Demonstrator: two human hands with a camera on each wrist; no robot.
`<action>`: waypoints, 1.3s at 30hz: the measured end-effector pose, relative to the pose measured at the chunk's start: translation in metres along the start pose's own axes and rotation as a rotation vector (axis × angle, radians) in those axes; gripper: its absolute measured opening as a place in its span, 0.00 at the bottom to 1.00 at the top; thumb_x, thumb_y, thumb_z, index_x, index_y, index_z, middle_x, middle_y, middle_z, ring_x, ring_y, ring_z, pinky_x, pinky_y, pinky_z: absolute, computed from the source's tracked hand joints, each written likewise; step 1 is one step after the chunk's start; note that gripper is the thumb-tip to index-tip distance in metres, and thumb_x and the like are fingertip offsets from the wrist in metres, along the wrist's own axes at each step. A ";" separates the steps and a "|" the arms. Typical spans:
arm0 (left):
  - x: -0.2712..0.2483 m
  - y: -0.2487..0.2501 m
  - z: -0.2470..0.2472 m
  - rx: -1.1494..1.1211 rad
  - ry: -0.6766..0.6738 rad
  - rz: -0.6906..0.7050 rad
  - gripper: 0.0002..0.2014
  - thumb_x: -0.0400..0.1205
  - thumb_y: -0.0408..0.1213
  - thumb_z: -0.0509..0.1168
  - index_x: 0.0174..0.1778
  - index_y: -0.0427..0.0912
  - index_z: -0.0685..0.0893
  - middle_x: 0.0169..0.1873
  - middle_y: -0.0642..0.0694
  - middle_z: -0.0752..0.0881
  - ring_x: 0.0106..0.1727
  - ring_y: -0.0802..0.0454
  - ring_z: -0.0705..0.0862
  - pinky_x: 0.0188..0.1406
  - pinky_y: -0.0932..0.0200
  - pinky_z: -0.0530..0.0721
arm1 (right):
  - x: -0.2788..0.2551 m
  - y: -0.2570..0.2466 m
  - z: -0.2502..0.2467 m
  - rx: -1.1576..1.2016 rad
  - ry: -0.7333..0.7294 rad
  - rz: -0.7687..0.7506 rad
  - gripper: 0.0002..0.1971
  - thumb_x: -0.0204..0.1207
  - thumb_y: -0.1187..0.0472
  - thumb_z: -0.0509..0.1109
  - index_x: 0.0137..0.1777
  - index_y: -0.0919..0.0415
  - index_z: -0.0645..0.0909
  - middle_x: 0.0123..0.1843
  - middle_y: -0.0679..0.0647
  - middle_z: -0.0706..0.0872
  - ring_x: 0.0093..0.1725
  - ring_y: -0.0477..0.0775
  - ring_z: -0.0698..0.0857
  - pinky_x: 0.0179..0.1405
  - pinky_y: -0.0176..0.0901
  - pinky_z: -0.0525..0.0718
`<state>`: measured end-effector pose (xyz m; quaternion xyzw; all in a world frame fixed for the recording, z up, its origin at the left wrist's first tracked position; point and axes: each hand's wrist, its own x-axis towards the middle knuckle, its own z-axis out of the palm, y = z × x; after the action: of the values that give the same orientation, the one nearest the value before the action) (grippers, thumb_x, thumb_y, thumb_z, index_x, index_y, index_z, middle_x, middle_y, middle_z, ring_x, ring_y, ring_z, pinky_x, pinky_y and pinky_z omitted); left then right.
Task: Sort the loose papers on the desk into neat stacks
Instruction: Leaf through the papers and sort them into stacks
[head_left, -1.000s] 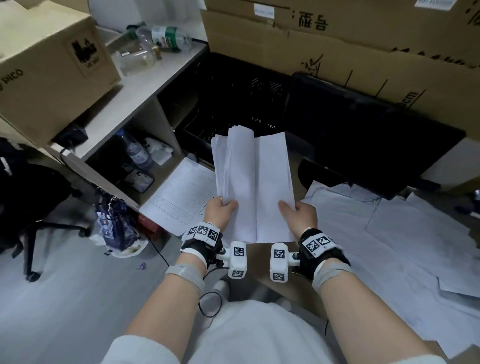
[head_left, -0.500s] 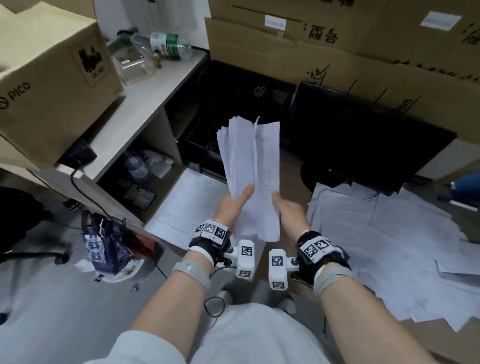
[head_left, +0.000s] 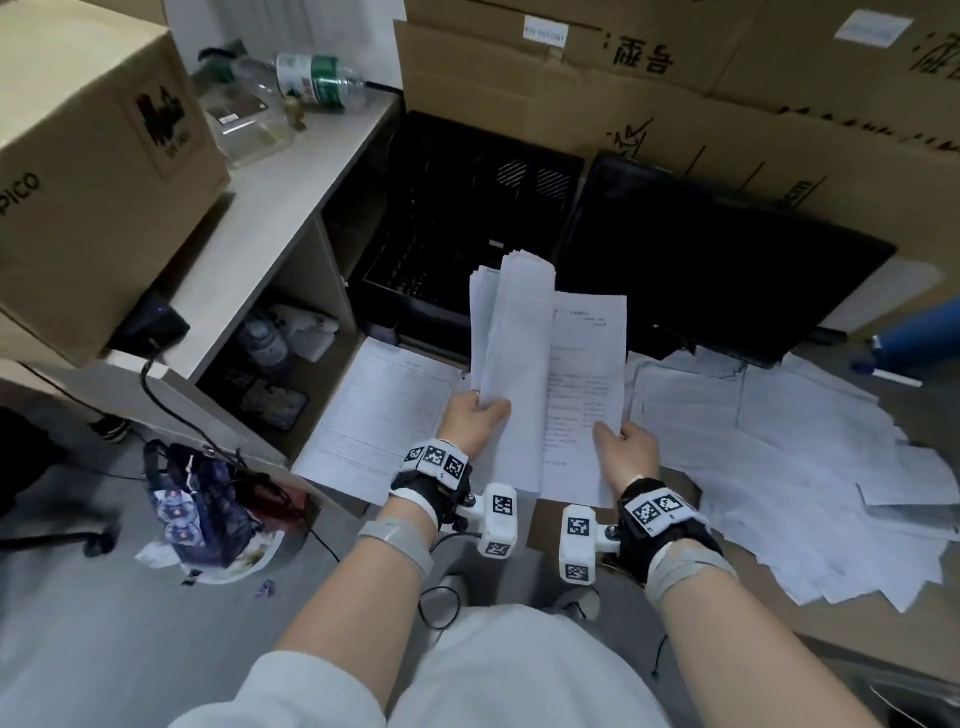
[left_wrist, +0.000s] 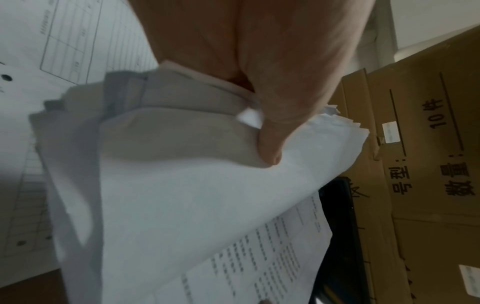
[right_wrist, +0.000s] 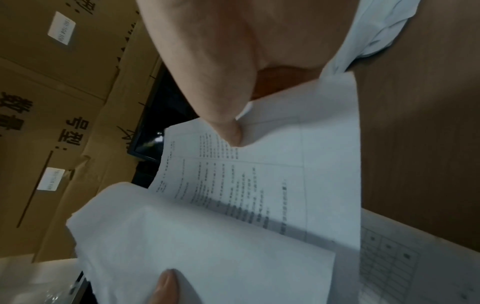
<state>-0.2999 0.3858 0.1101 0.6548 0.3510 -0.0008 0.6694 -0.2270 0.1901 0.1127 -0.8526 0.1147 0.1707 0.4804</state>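
- My left hand (head_left: 475, 415) pinches a sheaf (head_left: 511, 364) of papers, thumb on top, held up over the desk (head_left: 540, 512).
- My right hand (head_left: 626, 452) pinches a printed sheet (head_left: 584, 384) just beside the sheaf, its left edge tucked behind it.
- A form (head_left: 379, 415) lies flat at left.
- Loose papers (head_left: 779, 467) sprawl across the desk at right.

White sheaf of papers (head_left: 514, 364) with blank backs; beside it, a white sheet (head_left: 584, 389) printed in rows of small black text. Left of the sheaf, a white form (head_left: 384, 415) ruled with thin grey table lines on the brown wood-grain counter (right_wrist: 420, 144). Behind the sheaf, a black tray (head_left: 457, 218) and tan cardboard boxes (head_left: 675, 104) bearing black characters and white labels.
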 end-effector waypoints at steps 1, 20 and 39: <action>0.000 -0.001 -0.004 -0.002 0.008 -0.001 0.08 0.80 0.36 0.71 0.44 0.33 0.85 0.38 0.38 0.86 0.40 0.46 0.85 0.50 0.41 0.87 | -0.001 0.003 0.002 -0.031 -0.008 0.002 0.10 0.80 0.59 0.67 0.48 0.63 0.88 0.46 0.55 0.91 0.46 0.60 0.89 0.52 0.52 0.88; -0.010 -0.028 -0.048 0.047 0.491 -0.133 0.09 0.79 0.35 0.69 0.35 0.37 0.80 0.37 0.37 0.84 0.40 0.47 0.82 0.43 0.49 0.84 | 0.016 0.061 0.008 -0.090 0.042 0.329 0.13 0.84 0.62 0.61 0.60 0.64 0.85 0.56 0.64 0.88 0.45 0.64 0.81 0.44 0.46 0.74; -0.003 -0.064 -0.076 0.149 0.377 -0.289 0.12 0.77 0.42 0.73 0.40 0.35 0.82 0.37 0.39 0.83 0.38 0.47 0.82 0.40 0.53 0.82 | 0.014 0.089 0.103 -0.200 -0.244 0.462 0.12 0.83 0.61 0.60 0.58 0.58 0.84 0.56 0.60 0.87 0.44 0.63 0.82 0.48 0.48 0.80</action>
<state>-0.3675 0.4421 0.0639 0.6339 0.5584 -0.0003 0.5350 -0.2649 0.2329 -0.0115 -0.8203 0.2298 0.3875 0.3523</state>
